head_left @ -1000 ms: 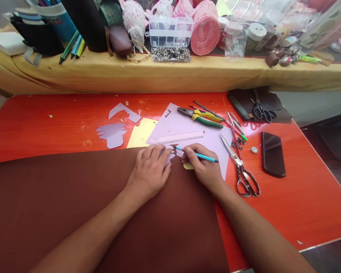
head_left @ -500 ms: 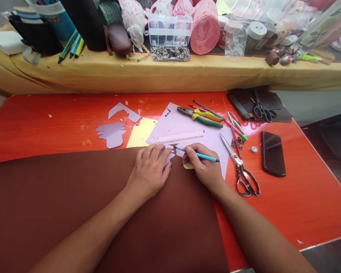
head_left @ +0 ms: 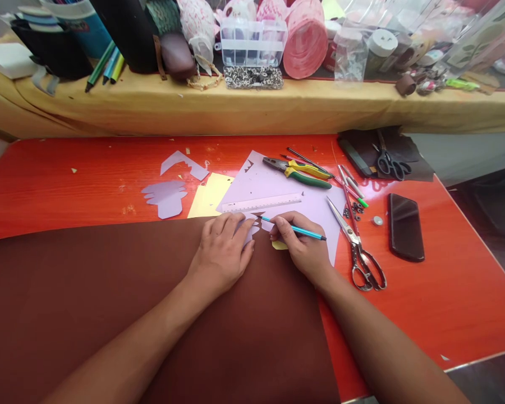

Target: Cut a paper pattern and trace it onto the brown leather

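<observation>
A large brown leather-like sheet (head_left: 122, 314) lies over the front of the table. Near its far edge my left hand (head_left: 225, 247) rests flat, fingers spread, on a lilac paper template (head_left: 249, 231) that it mostly covers. My right hand (head_left: 305, 244) grips a light-blue pen (head_left: 303, 230), whose dark tip meets the template's right edge. Partly under the right hand are another lilac paper piece (head_left: 266, 225) and a yellow scrap (head_left: 279, 245). Just beyond the hands, a clear ruler (head_left: 261, 202) lies on a lilac sheet (head_left: 246, 182).
Pliers (head_left: 298, 171), large scissors (head_left: 356, 244) and a phone (head_left: 405, 227) lie to the right on the red table (head_left: 446, 303). Lilac cut-outs (head_left: 166, 199) and yellow paper (head_left: 210, 193) lie left of centre. A cloth-covered shelf (head_left: 151, 112) full of craft supplies runs along the back.
Both hands and the pen hold nearly the same position. The view has shifted very slightly.
</observation>
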`<state>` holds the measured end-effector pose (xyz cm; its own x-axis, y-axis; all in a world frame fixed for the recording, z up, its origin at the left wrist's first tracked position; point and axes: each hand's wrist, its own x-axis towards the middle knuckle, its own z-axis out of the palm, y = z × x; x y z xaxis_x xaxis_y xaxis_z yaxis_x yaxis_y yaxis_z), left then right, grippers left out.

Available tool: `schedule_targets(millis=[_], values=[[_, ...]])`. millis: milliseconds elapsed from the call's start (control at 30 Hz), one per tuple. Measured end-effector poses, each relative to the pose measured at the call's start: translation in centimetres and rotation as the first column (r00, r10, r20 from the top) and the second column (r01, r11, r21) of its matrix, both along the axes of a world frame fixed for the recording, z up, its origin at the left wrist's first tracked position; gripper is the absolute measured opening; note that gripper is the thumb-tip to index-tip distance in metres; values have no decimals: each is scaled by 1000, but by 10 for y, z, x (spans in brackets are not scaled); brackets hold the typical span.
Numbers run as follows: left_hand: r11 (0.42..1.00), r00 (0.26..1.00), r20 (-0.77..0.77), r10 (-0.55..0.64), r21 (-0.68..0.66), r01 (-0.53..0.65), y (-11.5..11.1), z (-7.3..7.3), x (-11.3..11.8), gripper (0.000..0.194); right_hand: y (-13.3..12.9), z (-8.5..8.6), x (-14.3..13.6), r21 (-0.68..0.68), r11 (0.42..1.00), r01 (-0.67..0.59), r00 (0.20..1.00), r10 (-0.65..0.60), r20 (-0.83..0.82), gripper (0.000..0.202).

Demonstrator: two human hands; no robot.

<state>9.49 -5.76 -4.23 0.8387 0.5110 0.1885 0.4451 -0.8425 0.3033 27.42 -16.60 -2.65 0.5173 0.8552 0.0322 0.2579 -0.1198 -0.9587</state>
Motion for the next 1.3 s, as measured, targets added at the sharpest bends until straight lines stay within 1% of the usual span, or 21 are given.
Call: schedule_targets(millis=[467,767,1300], values=[[1000,1000,-8,-9,20,9,1,0,0,41,0,1,1,7,1000,-5,1000,6,-22,33],[1000,1000,-11,-5,14,5,1,0,0,40,-2,-2,0,10,1000,11,995,-10,-96,33],[1000,1000,-7,-5,-9,4,0,0,0,42,-1,-1,-1,41,999,17,995,-13,-96,34]])
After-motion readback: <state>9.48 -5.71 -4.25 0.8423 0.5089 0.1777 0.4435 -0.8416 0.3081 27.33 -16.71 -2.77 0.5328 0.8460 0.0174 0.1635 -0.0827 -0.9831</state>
